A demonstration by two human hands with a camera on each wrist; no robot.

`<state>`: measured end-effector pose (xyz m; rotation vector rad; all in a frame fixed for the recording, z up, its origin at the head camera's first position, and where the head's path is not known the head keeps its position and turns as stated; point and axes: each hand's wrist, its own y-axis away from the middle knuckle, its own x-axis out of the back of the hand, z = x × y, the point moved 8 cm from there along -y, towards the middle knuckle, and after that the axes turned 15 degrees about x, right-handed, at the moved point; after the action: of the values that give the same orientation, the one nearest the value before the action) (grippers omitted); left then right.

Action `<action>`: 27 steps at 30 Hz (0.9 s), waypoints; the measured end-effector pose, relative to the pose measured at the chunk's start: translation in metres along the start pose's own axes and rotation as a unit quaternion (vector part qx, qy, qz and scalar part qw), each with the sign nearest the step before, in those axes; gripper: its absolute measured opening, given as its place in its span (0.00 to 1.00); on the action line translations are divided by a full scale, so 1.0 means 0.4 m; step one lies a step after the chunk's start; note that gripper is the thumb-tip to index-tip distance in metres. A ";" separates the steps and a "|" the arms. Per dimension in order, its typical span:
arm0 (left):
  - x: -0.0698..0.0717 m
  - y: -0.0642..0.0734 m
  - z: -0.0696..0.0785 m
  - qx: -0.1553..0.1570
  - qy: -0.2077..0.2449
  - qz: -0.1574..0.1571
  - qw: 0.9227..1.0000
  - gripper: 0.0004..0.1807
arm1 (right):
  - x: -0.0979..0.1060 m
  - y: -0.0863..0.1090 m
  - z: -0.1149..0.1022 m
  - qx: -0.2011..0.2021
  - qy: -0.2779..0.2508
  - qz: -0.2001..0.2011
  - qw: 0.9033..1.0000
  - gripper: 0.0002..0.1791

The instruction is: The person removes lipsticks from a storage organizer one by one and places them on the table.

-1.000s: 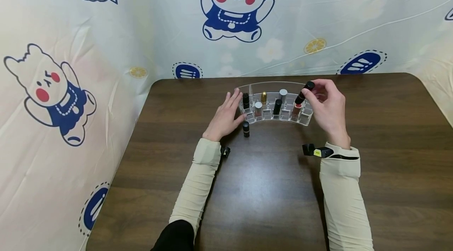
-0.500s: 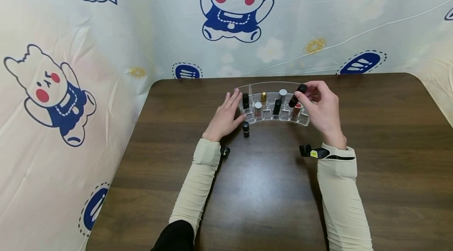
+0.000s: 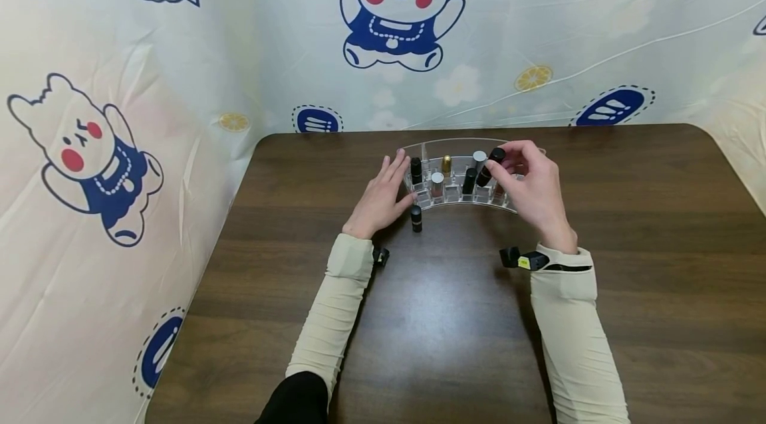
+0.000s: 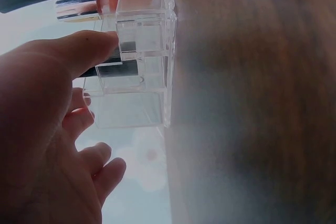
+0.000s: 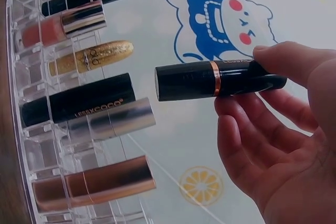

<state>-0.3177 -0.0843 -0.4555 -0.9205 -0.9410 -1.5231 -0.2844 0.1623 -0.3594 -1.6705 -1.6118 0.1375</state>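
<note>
Right hand (image 3: 532,193) pinches a tilted black tube (image 5: 189,81) above the clear organizer (image 4: 131,109). Left hand (image 3: 377,201), fingers extended and released, touches the organizer's left end.

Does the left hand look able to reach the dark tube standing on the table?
Probably yes: the left hand only touches the clear organizer, its thumb is close to the dark tube, and I see nothing between them.

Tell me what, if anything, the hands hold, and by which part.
The right hand holds a black lipstick tube by its upper end, beyond the copper-colored band. The left hand touches the left end of the clear organizer.
</note>
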 end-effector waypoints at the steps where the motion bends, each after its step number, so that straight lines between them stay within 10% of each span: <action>1: 0.000 0.000 0.000 0.000 0.000 0.000 1.000 0.41 | -0.004 -0.001 -0.003 0.004 0.001 -0.003 1.000 0.15; 27: 0.002 0.000 0.000 0.000 -0.003 -0.001 1.000 0.41 | -0.074 0.000 -0.045 0.042 -0.020 -0.059 0.997 0.14</action>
<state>-0.3178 -0.0845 -0.4547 -0.9255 -0.9460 -1.5231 -0.2795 0.1280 -0.3602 -1.5141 -1.7060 0.1765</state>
